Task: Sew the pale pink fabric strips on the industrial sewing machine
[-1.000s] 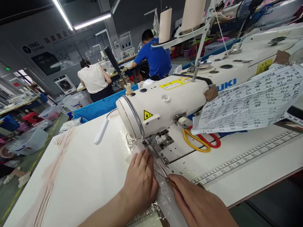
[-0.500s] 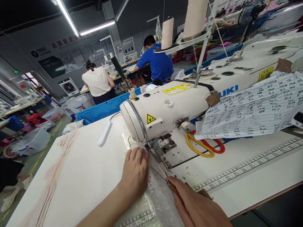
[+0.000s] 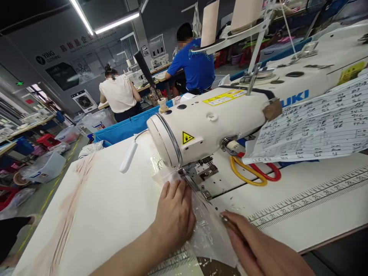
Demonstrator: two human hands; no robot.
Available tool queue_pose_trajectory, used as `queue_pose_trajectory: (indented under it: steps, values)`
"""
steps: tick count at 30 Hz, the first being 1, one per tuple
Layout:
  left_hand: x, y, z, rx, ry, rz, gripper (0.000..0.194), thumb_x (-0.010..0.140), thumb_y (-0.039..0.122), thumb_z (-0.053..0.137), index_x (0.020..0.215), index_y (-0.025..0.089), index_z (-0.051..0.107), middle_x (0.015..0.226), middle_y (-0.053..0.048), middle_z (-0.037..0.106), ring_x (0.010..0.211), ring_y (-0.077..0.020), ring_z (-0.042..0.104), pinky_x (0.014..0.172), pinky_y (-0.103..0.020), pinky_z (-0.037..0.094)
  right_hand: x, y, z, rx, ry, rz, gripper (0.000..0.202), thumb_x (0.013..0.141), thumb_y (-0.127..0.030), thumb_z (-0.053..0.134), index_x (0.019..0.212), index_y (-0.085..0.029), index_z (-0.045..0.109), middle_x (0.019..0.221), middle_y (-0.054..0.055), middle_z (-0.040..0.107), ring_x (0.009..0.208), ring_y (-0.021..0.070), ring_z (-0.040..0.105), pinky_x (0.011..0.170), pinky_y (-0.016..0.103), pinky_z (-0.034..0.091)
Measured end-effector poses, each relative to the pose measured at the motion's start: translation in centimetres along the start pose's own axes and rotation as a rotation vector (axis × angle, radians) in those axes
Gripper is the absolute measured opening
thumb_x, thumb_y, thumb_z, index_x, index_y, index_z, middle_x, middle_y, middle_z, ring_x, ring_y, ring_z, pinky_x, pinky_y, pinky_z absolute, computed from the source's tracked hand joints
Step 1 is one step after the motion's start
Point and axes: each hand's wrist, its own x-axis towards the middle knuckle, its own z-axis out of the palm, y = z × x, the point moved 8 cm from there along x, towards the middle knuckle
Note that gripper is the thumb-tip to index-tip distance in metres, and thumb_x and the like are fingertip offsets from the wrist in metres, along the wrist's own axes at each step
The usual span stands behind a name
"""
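Observation:
My left hand (image 3: 176, 211) lies on a strip of sheer white fabric (image 3: 211, 234) just in front of the presser foot (image 3: 182, 174) of a white sewing machine (image 3: 198, 122). Its bent fingers are close together, pressing the cloth. To the right, my right hand (image 3: 255, 239) is closed around a slim tool with a brown handle (image 3: 234, 228), at the fabric's right edge. The tool's tip does not show clearly. Fabric bunches under the machine head, left of the foot.
Yellow-and-red-handled scissors (image 3: 248, 174) lie behind the bed, partly under a handwritten sheet (image 3: 310, 126). A measuring scale (image 3: 310, 195) runs along the table at right. Thread cones (image 3: 209, 23) stand above. A small white lamp (image 3: 128, 157) sits left. Two people work farther back.
My right hand has drawn the tool away from the presser foot, down and right. My left hand sits slightly right and lower in view, still on the fabric. The camera view has shifted a little.

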Motion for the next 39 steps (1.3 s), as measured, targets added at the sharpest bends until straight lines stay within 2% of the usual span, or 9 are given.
queue_pose_trajectory:
  steps: [4, 8, 15, 22, 31, 39]
  values:
    - [-0.1, -0.1, -0.1, 0.006, 0.014, -0.009, 0.045, 0.094, 0.028, 0.038, 0.132, 0.008, 0.052, 0.136, -0.015, 0.055, 0.127, -0.0310, 0.047, 0.111, -0.050, 0.034, -0.5, 3.6, 0.2, 0.171, -0.068, 0.156, 0.020, 0.101, -0.034, 0.035, 0.107, -0.023, 0.050, 0.059, -0.006, 0.065, 0.038, 0.0104, 0.059, 0.036, 0.013, 0.045]
    - [-0.3, 0.2, 0.0, -0.004, -0.016, -0.029, 0.047, 0.094, 0.035, 0.040, 0.132, 0.008, 0.051, 0.136, -0.015, 0.054, 0.128, -0.0314, 0.045, 0.112, -0.050, 0.032, -1.1, 5.4, 0.8, 0.305, -0.112, 0.260, 0.020, 0.100, -0.037, 0.040, 0.109, -0.023, 0.050, 0.071, -0.003, 0.069, 0.044, 0.0098, 0.061, 0.038, 0.011, 0.047]
    - [-0.5, 0.4, 0.3, 0.004, -0.079, 0.000, 0.047, 0.089, 0.023, 0.042, 0.132, 0.005, 0.049, 0.136, -0.018, 0.053, 0.127, -0.0319, 0.045, 0.109, -0.050, 0.035, -1.2, 5.1, 1.1, 0.312, -0.108, 0.258, 0.020, 0.098, -0.037, 0.043, 0.108, -0.023, 0.052, 0.070, -0.003, 0.070, 0.045, 0.0105, 0.062, 0.038, 0.011, 0.047]
    - [-0.6, 0.5, -0.1, -0.023, -0.038, -0.015, 0.048, 0.096, 0.034, 0.035, 0.134, 0.008, 0.048, 0.138, -0.015, 0.053, 0.130, -0.0290, 0.043, 0.111, -0.047, 0.033, -2.1, 6.0, 2.0, 0.289, -0.198, 0.371, 0.026, 0.097, -0.043, 0.041, 0.111, -0.023, 0.051, 0.072, -0.002, 0.070, 0.045, 0.0115, 0.061, 0.037, 0.014, 0.048]
    - [-0.7, 0.6, 0.0, -0.011, -0.043, 0.001, 0.048, 0.096, 0.032, 0.035, 0.136, 0.007, 0.046, 0.139, -0.015, 0.051, 0.131, -0.0295, 0.043, 0.112, -0.047, 0.032, -2.5, 6.4, 2.1, 0.255, -0.198, 0.375, 0.027, 0.097, -0.043, 0.040, 0.113, -0.025, 0.052, 0.078, -0.001, 0.073, 0.051, 0.0127, 0.065, 0.039, 0.014, 0.050]
    - [-0.8, 0.7, 0.1, -0.021, -0.052, -0.002, 0.048, 0.097, 0.032, 0.034, 0.135, 0.007, 0.047, 0.139, -0.015, 0.051, 0.130, -0.0297, 0.043, 0.112, -0.047, 0.034, -2.0, 5.9, 1.7, 0.275, -0.151, 0.345, 0.023, 0.096, -0.041, 0.043, 0.112, -0.027, 0.053, 0.074, -0.004, 0.070, 0.048, 0.0111, 0.062, 0.040, 0.013, 0.049]
